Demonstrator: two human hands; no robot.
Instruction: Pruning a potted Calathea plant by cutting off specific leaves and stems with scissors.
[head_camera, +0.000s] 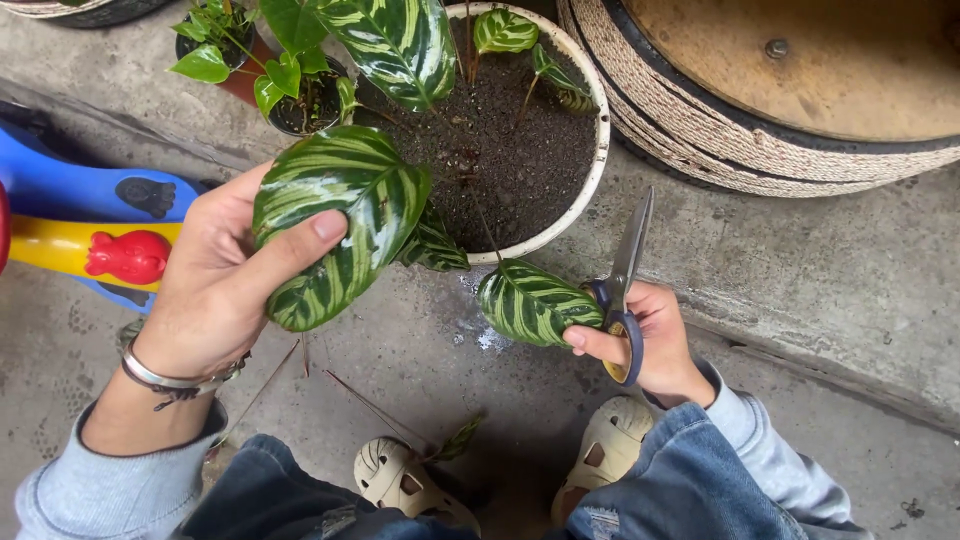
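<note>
Left hand (215, 290) clamped on large striped green-and-white leaf (340, 225), thumb pressed across it, at 9 o'clock of round white soil-filled pot (600, 150). Right hand (650, 340) closed w/ blue-handled steel scissors (620, 290) plus smaller striped leaf (530, 303), at pot's 6 o'clock. Trimming step, prob.; next calls for blades opened, set to stem.

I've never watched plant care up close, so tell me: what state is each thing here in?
Left hand: gripping a large striped leaf.
Right hand: holding scissors, thumb on a smaller striped leaf.
Scissors: blades together, pointing up.
White pot: upright, full of dark soil.
Small dark pot: upright, planted.
</note>
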